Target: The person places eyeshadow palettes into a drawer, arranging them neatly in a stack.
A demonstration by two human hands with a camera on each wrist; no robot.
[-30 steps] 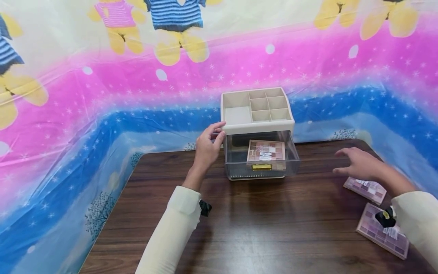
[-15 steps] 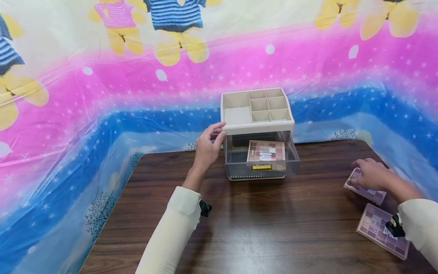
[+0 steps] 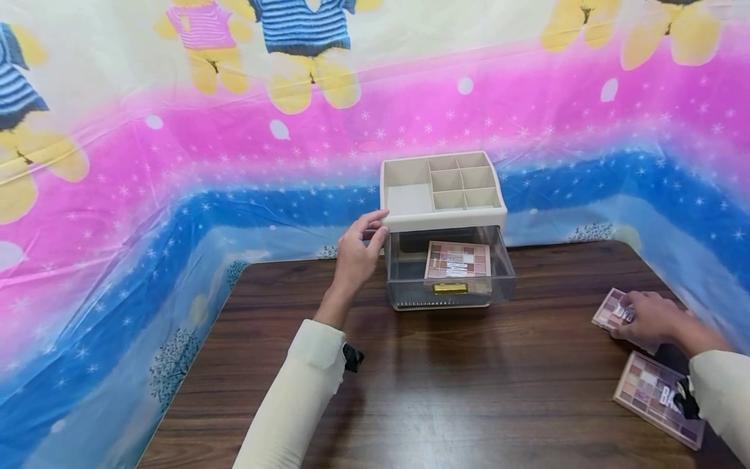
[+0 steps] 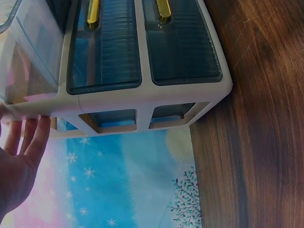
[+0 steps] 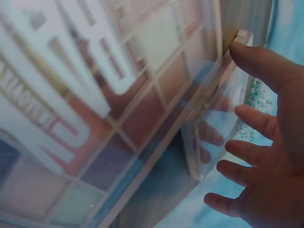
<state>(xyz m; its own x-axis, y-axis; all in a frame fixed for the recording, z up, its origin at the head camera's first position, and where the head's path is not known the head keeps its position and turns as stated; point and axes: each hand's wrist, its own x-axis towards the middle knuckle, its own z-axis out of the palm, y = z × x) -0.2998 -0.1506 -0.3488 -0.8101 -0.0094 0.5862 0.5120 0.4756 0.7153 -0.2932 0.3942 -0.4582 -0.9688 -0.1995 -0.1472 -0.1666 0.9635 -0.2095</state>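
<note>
In the head view my left hand [image 3: 356, 255] rests at the upper left corner of a cream drawer organizer [image 3: 445, 220]. The left wrist view shows its fingers [image 4: 37, 142] fairly straight, tips against the side frame. A clear drawer [image 3: 498, 264] with a gold handle [image 3: 450, 288] is pulled out, and an eyeshadow palette [image 3: 457, 257] lies inside. My right hand [image 3: 656, 317] is over a second eyeshadow palette [image 3: 612, 311] on the table; in the right wrist view its fingers are spread, thumb at the palette's edge. A third palette [image 3: 659, 398] lies nearer, partly under the right wrist.
The dark wood table [image 3: 469, 391] stretches in front of the organizer. Compartments [image 3: 463, 179] divide the organizer's top. Lower dark drawers [image 4: 185, 42] are shut in the left wrist view. A printed cloth [image 3: 293, 156] hangs behind and around the table.
My right hand has come down and toward the right from above the table onto the far palette. My left hand has kept its place on the organizer.
</note>
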